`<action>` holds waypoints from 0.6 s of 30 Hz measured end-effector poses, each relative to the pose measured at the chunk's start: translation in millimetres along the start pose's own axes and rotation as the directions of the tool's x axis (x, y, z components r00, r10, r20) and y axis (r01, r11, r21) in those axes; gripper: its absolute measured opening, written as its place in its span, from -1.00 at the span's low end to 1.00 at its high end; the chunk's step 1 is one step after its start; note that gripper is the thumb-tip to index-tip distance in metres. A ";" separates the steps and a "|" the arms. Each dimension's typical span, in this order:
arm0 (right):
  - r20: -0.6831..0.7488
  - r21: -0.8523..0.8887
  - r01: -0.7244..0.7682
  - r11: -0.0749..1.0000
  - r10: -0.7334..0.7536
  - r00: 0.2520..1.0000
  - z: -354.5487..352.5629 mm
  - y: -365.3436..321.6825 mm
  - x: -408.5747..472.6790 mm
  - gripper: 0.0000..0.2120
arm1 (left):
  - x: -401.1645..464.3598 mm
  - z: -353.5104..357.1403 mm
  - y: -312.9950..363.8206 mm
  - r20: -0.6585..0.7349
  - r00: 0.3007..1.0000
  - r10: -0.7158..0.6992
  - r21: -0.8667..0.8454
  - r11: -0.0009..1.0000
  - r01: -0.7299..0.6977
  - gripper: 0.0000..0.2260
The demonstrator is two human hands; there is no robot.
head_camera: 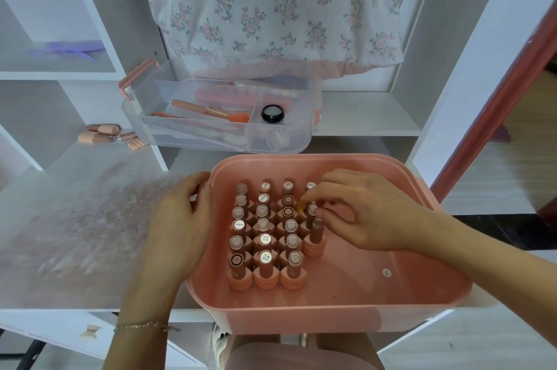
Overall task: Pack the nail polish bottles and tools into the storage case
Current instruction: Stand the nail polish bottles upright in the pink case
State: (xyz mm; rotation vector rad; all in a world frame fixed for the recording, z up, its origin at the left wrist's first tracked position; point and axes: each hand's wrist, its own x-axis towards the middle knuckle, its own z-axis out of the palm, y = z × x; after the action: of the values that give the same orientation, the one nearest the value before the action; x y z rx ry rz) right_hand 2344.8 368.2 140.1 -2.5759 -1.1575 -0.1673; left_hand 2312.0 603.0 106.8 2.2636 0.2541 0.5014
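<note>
A pink plastic storage case [391, 294] is seen open on the white tabletop [90, 219], at its near edge. Peach-coloured nail polish bottles [265, 237] are stood upright inside it in close rows, long axes vertical and caps pointing up, filling the left half of the case floor. The left hand [184, 219] is laid against the outside of the case's left wall, fingers curled over the rim, so the grip is closed on the case edge. The right hand [361, 210] is reached in from the right, palm down, wrist above the right rim. Its fingertips [313, 200] are pinched on a small yellow item [300, 207] just above the caps in the fourth row; what the item is cannot be told. Behind the case, a clear plastic tray [286, 140] with a pink handle is set, holding a pink brush [211, 111] lying sideways and a round black jar [272, 113].
</note>
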 end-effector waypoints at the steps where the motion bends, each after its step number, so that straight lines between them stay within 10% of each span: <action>1: -0.012 0.009 0.011 1.000 -0.011 1.000 -0.2 -1.2 1.7 -0.78 | 0.1 0.6 -0.6 0.006 1.000 0.008 0.018 1.000 -0.009 -0.74; 7: -0.045 -0.007 0.034 0.999 -0.035 0.998 -0.5 -17.0 22.9 -0.76 | 7.0 -5.9 0.8 0.128 0.990 0.060 0.072 0.995 -0.069 -0.64; 18: -0.106 0.091 0.140 0.986 -0.130 0.986 28.8 -98.6 144.4 -0.68 | 44.5 -101.2 -96.4 -0.114 0.990 -0.080 0.184 0.978 0.100 -0.73</action>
State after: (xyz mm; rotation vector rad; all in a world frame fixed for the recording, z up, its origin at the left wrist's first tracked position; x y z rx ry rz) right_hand 2366.9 541.6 169.2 -2.3761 -1.2711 -0.2601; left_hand 2306.2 749.5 109.3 2.3995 0.4742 0.5718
